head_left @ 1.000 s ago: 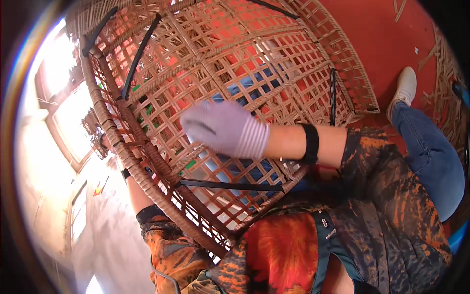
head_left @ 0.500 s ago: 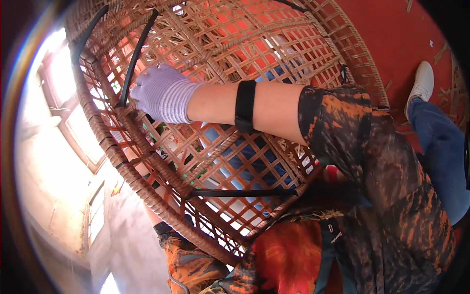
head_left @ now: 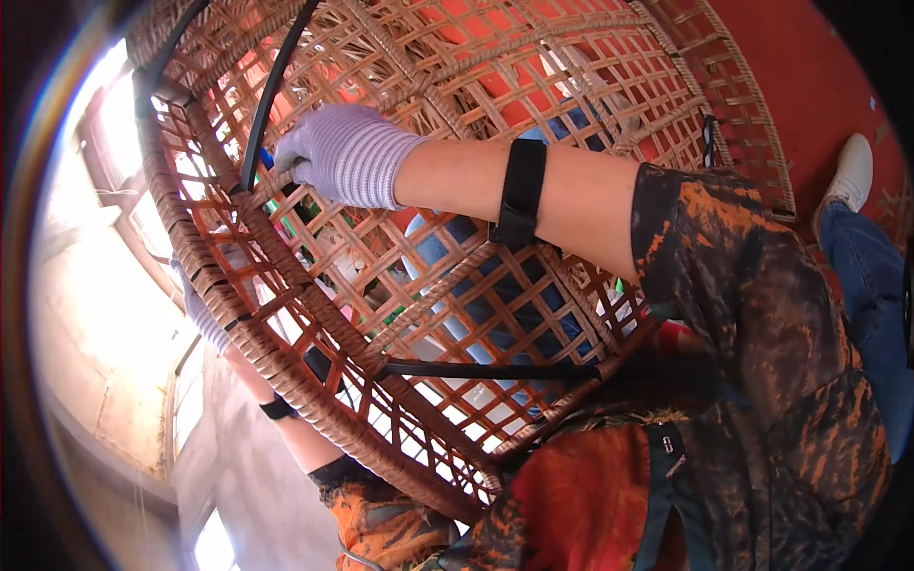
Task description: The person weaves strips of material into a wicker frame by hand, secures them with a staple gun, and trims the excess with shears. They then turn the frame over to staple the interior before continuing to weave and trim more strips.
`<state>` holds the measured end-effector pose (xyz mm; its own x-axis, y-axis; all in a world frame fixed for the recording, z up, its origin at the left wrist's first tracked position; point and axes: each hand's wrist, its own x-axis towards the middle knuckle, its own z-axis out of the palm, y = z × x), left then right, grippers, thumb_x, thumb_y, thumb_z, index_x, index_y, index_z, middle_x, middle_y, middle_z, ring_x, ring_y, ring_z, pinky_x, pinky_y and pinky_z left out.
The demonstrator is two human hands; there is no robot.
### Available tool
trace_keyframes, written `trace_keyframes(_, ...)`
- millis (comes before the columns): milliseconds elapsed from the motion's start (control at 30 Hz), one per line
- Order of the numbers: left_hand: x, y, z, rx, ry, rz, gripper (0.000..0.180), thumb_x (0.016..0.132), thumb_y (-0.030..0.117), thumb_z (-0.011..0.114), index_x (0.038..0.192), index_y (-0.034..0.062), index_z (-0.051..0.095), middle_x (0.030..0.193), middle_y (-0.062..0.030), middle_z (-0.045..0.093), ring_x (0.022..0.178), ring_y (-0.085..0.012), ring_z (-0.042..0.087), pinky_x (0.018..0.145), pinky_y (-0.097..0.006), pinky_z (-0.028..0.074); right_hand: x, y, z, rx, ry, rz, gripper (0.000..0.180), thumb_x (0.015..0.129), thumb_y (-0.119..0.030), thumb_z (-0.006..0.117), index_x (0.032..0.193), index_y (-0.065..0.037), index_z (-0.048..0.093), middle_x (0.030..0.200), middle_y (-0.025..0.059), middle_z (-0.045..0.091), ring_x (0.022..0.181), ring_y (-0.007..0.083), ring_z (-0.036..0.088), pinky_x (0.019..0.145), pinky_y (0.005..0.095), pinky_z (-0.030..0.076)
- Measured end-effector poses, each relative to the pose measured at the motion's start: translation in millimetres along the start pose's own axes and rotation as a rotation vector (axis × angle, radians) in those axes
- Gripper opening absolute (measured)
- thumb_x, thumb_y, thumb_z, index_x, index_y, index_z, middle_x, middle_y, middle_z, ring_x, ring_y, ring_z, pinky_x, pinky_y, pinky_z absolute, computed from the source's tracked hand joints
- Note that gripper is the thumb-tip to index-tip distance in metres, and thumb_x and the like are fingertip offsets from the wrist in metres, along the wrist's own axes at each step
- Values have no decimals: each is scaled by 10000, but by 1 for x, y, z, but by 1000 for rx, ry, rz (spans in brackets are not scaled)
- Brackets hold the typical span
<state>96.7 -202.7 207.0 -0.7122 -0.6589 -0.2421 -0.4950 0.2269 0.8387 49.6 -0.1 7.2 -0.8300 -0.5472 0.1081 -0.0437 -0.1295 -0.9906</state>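
Across the person's front in the head view, a woven rattan lattice frame (head_left: pixel 419 90) stands tilted, its thick wrapped rim (head_left: pixel 271 366) curving down toward the jacket (head_left: pixel 590 504). The gloved right hand (head_left: pixel 338 152) lies over the lattice, fingers bent beside a black strip (head_left: pixel 271 95); whether they pinch anything, I cannot tell. The gloved left hand (head_left: pixel 202 309) is beyond the rim, largely hidden by it, so its grip cannot be told either. The frame is probably light for its bulk, stiff along the rim and ribs, springy across the open weave; thin slats might crack under a hard squeeze, so the wrapped rim seems the surest hold.
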Motion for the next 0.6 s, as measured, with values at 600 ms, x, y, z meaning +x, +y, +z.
trace_keyframes(600,-4,-6,-21,-2,11,62,299,1032,229,504,1201,-3,588,1039,-145,664,858,-216,664,685,-326,591,-5,-15,-3,-314,98,-186,262,928,-220,618,1176,-189,697,1093,101,669,1037,344,647,924,469,517)
